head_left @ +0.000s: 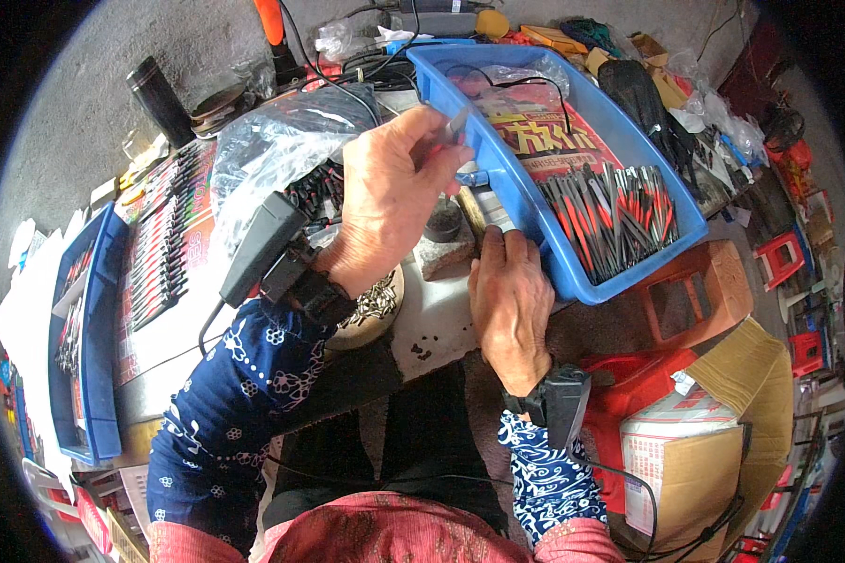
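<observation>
My left hand [390, 192] is raised beside the near-left wall of a blue tray [526, 218]. Its thumb and fingers pinch a small flat metal piece [457, 122] with a pointed end. Lower and to the right, my right hand [514, 300] lies close against the tray's side. Its fingers are bent together at a small pale edge; what they hold is mostly hidden. Between the hands, a stone block [444, 258] carries a dark round metal piece [443, 223]. The tray holds many slim red, black and grey tools [610, 220] above a printed red sheet [554, 122].
A round bowl of small metal pins [376, 302] stands below my left wrist, near loose dark bits [421, 348]. Leftward lie rows of red-and-black tools [160, 249], a plastic bag [272, 141] and another blue tray [89, 375]. An open carton [714, 450] stands at lower right.
</observation>
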`<state>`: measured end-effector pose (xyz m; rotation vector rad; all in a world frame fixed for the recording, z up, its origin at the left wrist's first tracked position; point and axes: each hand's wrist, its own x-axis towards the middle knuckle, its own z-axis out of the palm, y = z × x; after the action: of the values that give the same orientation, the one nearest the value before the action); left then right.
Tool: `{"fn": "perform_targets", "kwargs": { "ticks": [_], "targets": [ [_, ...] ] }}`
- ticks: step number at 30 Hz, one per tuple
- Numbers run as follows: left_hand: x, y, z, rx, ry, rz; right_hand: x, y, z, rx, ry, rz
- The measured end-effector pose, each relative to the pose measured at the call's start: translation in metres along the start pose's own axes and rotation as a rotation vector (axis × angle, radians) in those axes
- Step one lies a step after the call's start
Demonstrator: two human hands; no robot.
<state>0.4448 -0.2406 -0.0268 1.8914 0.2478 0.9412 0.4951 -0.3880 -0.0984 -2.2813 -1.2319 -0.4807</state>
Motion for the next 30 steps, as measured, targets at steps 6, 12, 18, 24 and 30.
{"fn": "perform_targets", "kwargs": {
  "ticks": [6, 12, 18, 24, 30],
  "targets": [
    [-0.008, -0.005, -0.001, 0.058, -0.016, -0.067, 0.006, -0.005, 0.002, -0.047, -0.047, 0.073],
    [-0.015, -0.009, 0.001, 0.032, 0.007, -0.125, 0.011, 0.0, -0.006, 0.144, -0.01, 0.028],
    [-0.018, -0.013, 0.003, 0.065, 0.033, -0.083, 0.012, -0.004, -0.029, 0.502, 0.146, 0.109],
    [-0.02, -0.013, 0.006, 0.091, 0.042, -0.057, 0.021, -0.015, -0.086, 0.769, 0.291, 0.228],
    [-0.021, -0.016, 0.006, 0.028, 0.039, -0.133, 0.03, -0.02, -0.132, 0.576, 0.162, 0.132]
  ]
}}
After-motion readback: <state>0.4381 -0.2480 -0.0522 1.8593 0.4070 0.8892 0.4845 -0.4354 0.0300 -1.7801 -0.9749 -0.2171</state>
